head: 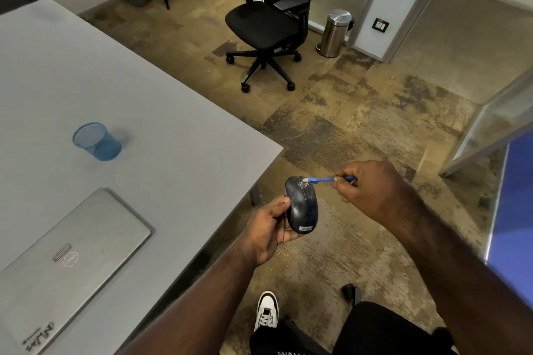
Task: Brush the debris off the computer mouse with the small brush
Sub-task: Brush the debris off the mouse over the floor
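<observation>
A person's view looking down at both bare hands, held out over a mottled brown carpet (360,130) just past the corner of a grey worktop (144,95). The left hand (269,229) cups a dark computer mouse (301,206) from beneath, thumb pressed to its left side, so the mouse is lifted in the air and off the worktop. A small label shows at the mouse's near end, and pale specks and smears mark its top. The right hand (366,189) pinches the handle of a small blue brush (321,180) between its fingertips; the brush lies roughly level, its pale bristle tip touching the far end of the mouse. On the worktop, well apart from the hands, stand a blue mesh cup (96,141) and a closed silver laptop (66,253). Farther off on the carpet are a black office chair (268,23) and a steel pedal bin (334,33). A white sneaker (266,311) shows near the bottom edge
</observation>
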Action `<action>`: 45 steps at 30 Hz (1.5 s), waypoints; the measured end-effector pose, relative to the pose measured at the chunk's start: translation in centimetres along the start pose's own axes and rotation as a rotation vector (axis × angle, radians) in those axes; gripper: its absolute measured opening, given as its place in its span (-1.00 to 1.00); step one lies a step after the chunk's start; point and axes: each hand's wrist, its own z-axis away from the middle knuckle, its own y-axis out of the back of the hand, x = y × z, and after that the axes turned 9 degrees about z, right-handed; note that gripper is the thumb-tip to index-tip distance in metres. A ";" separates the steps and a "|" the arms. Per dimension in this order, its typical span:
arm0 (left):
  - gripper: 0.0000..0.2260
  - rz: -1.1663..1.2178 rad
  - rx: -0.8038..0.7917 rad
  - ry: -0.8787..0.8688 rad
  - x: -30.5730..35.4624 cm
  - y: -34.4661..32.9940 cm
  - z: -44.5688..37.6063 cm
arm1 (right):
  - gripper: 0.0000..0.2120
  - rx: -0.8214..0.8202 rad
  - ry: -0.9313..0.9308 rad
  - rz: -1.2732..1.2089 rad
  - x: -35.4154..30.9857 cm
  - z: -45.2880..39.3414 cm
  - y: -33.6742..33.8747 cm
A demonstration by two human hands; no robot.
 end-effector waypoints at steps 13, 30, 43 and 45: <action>-0.74 -0.023 -0.001 -0.014 0.0 0.0 0.1 | -0.81 -0.057 0.018 0.022 0.0 0.3 0.5; -0.73 0.032 0.009 -0.009 0.0 0.2 0.0 | -0.84 0.047 -0.075 -0.017 1.3 1.0 0.8; -0.72 0.060 -0.002 -0.009 0.2 0.1 0.2 | -0.85 0.047 -0.111 0.037 1.4 1.0 0.7; -0.72 0.072 0.003 -0.003 0.2 0.1 0.2 | -0.88 0.051 -0.086 -0.015 1.5 1.1 0.7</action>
